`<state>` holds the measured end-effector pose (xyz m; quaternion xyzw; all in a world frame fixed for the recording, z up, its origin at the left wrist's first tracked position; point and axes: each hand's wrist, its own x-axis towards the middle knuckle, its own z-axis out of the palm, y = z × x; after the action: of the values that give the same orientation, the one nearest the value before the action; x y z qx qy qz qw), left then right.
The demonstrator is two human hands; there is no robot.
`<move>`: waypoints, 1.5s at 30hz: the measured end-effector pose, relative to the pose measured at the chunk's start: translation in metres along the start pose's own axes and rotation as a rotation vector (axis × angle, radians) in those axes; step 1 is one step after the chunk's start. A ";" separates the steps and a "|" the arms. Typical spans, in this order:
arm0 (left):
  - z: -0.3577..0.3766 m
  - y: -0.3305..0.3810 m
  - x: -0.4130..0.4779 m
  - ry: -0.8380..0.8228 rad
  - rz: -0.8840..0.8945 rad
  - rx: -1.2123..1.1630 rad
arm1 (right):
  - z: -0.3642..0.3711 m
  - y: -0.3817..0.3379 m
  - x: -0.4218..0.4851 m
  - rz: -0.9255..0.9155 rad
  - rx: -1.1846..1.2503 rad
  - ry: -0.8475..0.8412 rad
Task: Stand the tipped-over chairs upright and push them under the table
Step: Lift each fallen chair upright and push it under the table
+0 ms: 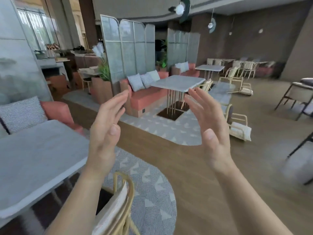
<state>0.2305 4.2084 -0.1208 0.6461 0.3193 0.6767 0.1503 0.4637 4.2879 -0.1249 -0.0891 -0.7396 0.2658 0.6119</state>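
Now both hands are raised in front of the person, with the palms turned toward each other and a wide gap between them. The left hand [105,131] has straight, relaxed fingers and holds nothing. The right hand [211,126] is likewise spread, and its fingers touch no object.

Just to the right of the right hand, one tipped-over chair [240,131] of pale rattan lies on its side on the floor, at the edge of a patterned rug [177,131]. A second fallen chair [243,88] lies farther away, above and to the right of the right fingertips, also on the floor. Between the two hands and beyond them stands the grey worktop [176,81] on thin golden legs; the right fingertips overlap its near corner in the view, but it is well behind them. A pink sofa [149,97] with cushions sits behind the left fingertips.

Below the left forearm, an upright rattan chair [116,206] stands beside a nearer grey worktop [37,150], which lies to the left of the left hand.
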 end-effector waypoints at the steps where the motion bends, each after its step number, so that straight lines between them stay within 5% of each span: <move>1: 0.014 -0.013 0.015 -0.014 -0.008 0.006 | -0.008 0.017 0.002 0.030 -0.009 0.026; 5: 0.051 -0.087 0.058 -0.071 -0.002 -0.022 | -0.042 0.072 0.027 0.142 -0.085 0.097; 17: 0.183 -0.291 0.248 -0.231 0.079 -0.294 | -0.187 0.249 0.121 0.094 -0.242 0.203; 25: 0.343 -0.415 0.332 -0.302 0.104 -0.409 | -0.345 0.357 0.137 0.005 -0.390 0.279; 45: 0.693 -0.683 0.525 -0.294 0.063 -0.409 | -0.709 0.657 0.247 0.206 -0.441 0.234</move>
<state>0.6967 5.2097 -0.1666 0.7033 0.1304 0.6305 0.3013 0.9543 5.1563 -0.1653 -0.3254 -0.6909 0.1470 0.6286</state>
